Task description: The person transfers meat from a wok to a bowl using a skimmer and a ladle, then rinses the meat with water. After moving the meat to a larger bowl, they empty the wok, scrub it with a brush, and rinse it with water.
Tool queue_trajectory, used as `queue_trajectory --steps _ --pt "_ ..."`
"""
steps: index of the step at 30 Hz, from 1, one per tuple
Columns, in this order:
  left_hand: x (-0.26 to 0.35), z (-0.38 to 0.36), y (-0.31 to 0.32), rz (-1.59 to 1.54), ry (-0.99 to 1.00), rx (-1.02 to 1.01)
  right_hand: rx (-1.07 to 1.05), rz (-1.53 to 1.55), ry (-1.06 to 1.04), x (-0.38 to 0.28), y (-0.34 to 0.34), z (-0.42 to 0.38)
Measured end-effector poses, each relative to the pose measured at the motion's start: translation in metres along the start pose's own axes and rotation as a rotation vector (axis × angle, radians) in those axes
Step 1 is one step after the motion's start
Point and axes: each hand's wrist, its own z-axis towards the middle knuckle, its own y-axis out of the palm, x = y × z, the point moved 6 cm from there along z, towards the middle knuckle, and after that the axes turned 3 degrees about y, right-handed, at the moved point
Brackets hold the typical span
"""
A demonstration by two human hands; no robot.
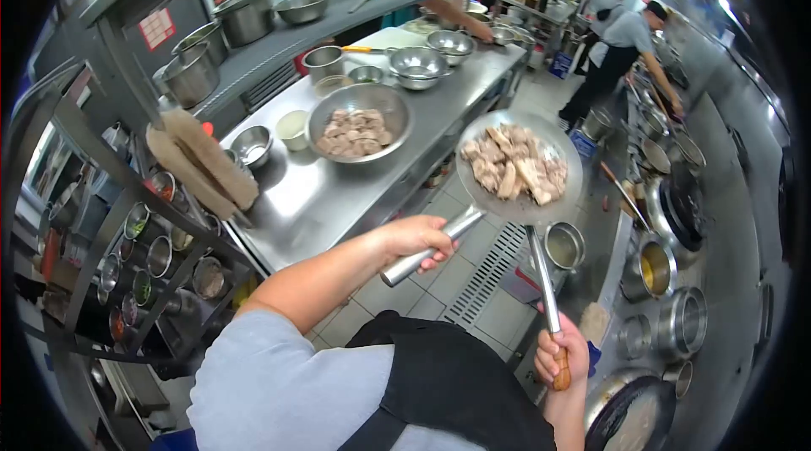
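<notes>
My left hand (420, 241) is closed around the tubular metal handle of a wide round strainer (571, 147), held out over the floor. Chunks of pale cooked meat (517, 165) lie in it. My right hand (564, 351) grips the wooden-ended handle of a long metal cooking utensil (543, 274). Its far end meets the strainer's near edge; the head is hidden, so its kind cannot be made out. To the left, on the steel counter, a large metal bowl (404, 117) holds more of the same meat.
Steel bowls (420, 65) and a pot (323, 62) stand on the counter (308, 214). A shelf (346, 8) runs above it. Woks and pots (649, 268) line the stove at right. A co-worker (629, 50) stands at the far stove; another person's arm (456, 13) reaches across the counter.
</notes>
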Motion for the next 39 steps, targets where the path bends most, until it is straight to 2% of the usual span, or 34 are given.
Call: queue_trajectory --steps 4,6,8,9,10,11,12,14,16,20,22,24,25,27,28,30,31,34,39 --pt "0.041 -0.047 -0.08 0.076 0.095 0.202 -0.063 -0.022 0.097 0.005 0.051 0.091" --pt "0.063 -0.072 -0.12 0.182 0.159 0.428 -0.068 -0.121 0.116 0.011 0.074 0.14" --pt "0.073 -0.086 -0.163 0.316 0.15 0.568 -0.06 -0.145 0.14 0.02 0.099 0.188" --pt "0.075 -0.091 -0.179 0.315 0.144 0.569 0.005 -0.3 0.141 0.024 0.106 0.21" --pt "0.08 -0.1 -0.199 0.44 0.137 0.689 0.07 -0.456 0.14 0.029 0.111 0.231" --pt "0.085 -0.108 -0.216 0.569 0.13 0.807 0.073 -0.452 0.139 0.034 0.116 0.252" --pt "0.082 -0.109 -0.233 0.572 0.13 0.802 0.089 -0.549 0.144 0.039 0.118 0.273" --pt "0.075 -0.114 -0.27 0.735 0.057 0.957 0.113 -0.645 0.146 0.051 0.121 0.307" --pt "0.078 -0.118 -0.274 0.732 0.097 0.917 0.144 -0.838 0.163 0.063 0.123 0.331" --pt "0.073 -0.122 -0.298 0.931 -0.029 1.023 0.199 -1.07 0.124 0.068 0.137 0.346" --pt "0.078 -0.133 -0.306 1.259 -0.02 1.231 0.244 -1.137 0.109 0.064 0.146 0.342" --pt "0.077 -0.14 -0.311 1.184 -0.066 1.209 0.273 -1.34 0.062 0.055 0.153 0.338" --pt "0.081 -0.146 -0.308 1.17 -0.082 1.236 0.278 -1.34 0.059 0.055 0.155 0.336" --pt "0.088 -0.157 -0.305 1.139 -0.07 1.282 0.377 -1.668 -0.073 0.048 0.158 0.328" --pt "0.09 -0.158 -0.306 1.142 -0.07 1.277 0.382 -1.665 -0.072 0.05 0.155 0.323" --pt "0.093 -0.161 -0.308 1.069 -0.007 1.282 0.352 -1.84 -0.371 0.045 0.164 0.311" --pt "0.094 -0.162 -0.306 1.072 -0.009 1.28 0.354 -1.836 -0.37 0.044 0.165 0.303" --pt "0.093 -0.155 -0.296 0.661 0.119 1.185 0.366 -1.732 -0.284 0.042 0.164 0.282" --pt "0.084 -0.128 -0.273 0.53 0.272 1.043 0.329 -1.957 -0.38 0.057 0.134 0.278"
